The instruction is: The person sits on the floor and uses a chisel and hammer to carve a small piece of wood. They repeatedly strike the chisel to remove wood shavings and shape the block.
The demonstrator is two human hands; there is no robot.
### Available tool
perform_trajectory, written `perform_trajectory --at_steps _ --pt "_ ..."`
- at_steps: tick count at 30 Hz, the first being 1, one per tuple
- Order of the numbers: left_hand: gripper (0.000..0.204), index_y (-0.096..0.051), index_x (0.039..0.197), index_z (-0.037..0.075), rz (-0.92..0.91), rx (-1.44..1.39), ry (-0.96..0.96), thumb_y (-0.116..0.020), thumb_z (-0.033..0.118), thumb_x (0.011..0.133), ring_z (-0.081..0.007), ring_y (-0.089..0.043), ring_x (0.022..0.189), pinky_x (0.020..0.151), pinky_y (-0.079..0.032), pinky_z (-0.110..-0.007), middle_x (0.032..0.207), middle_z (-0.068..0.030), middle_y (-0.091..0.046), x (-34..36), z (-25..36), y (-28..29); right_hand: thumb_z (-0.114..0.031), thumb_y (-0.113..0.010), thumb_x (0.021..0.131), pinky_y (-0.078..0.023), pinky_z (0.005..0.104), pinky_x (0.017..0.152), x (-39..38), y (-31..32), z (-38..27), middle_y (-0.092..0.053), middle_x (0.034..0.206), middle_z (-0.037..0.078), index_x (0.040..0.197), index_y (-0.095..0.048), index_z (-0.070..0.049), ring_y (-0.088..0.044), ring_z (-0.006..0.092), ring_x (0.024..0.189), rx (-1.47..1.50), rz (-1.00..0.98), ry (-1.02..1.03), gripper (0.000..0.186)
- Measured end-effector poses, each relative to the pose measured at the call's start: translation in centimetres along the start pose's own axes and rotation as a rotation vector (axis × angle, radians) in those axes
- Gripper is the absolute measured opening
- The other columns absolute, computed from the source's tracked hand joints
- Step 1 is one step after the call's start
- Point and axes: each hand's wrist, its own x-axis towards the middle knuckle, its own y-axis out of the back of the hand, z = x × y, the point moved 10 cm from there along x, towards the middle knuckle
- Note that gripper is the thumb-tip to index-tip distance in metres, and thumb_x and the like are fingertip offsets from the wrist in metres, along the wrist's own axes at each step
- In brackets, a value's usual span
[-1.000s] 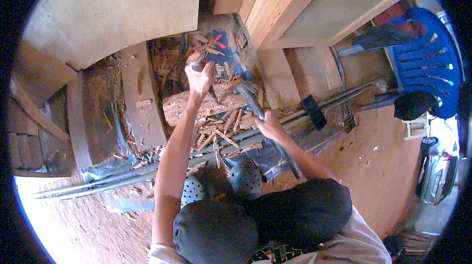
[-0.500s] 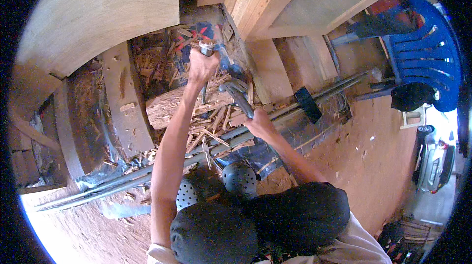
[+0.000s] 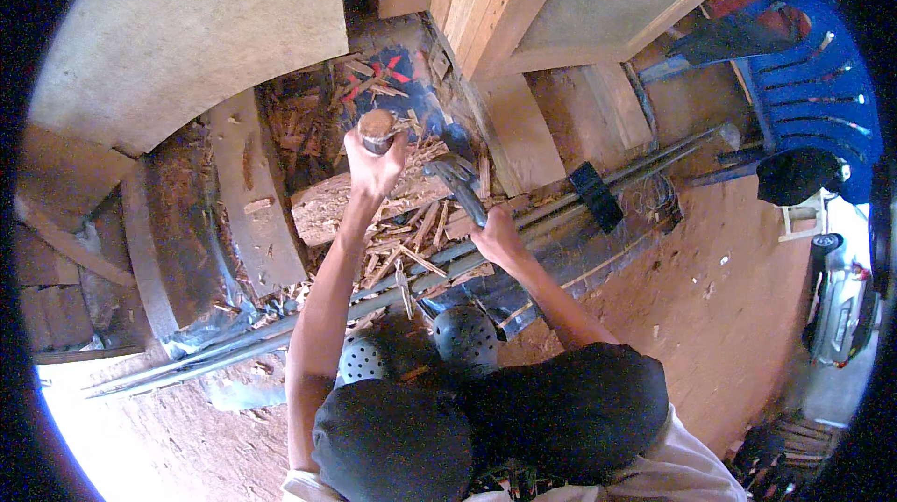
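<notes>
Over a pale-brown, rough-faced wooden beam [image 3: 322,206], the left hand [image 3: 376,168] is clamped around a round, brown-ended tool handle [image 3: 377,124], its end facing up; the tool's lower part is hidden. To its right, the right hand [image 3: 500,238] has its fingers wrapped around a dark-grey hammer [image 3: 462,193], whose head lies near the left hand, apart from the handle's end. Splintered tan wood chips [image 3: 422,250] lie between the beam and 2 grey, perforated shoes [image 3: 465,338].
</notes>
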Motion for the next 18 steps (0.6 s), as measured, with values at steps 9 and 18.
perform_trajectory --at_steps 9,18 --pt "0.012 -0.05 0.076 0.005 0.037 -0.21 0.082 -0.062 0.001 0.076 -0.0047 -0.046 0.05 0.044 -0.035 -0.021 0.063 0.0023 -0.052 -1.0 -2.0 1.9 -0.017 -0.067 0.066 -0.047 0.0461 0.072 -0.1 0.2 -0.3 -0.058 0.081 0.031 0.079 -0.057 0.011 -0.057 0.0452 0.079 -0.001 -0.043 -0.057 0.033" --pt "0.052 -0.025 0.112 0.01 0.195 -0.159 0.17 -0.065 0.008 0.079 -0.0108 -0.051 0.068 0.055 -0.045 -0.025 0.09 -0.0067 -0.05 -3.3 -6.3 4.2 -0.019 -0.068 0.067 -0.047 0.048 0.068 -0.3 -1.0 0.6 -0.059 0.081 0.029 0.093 -0.051 0.01 -0.057 0.0445 0.076 -0.063 0.055 0.071 0.042"
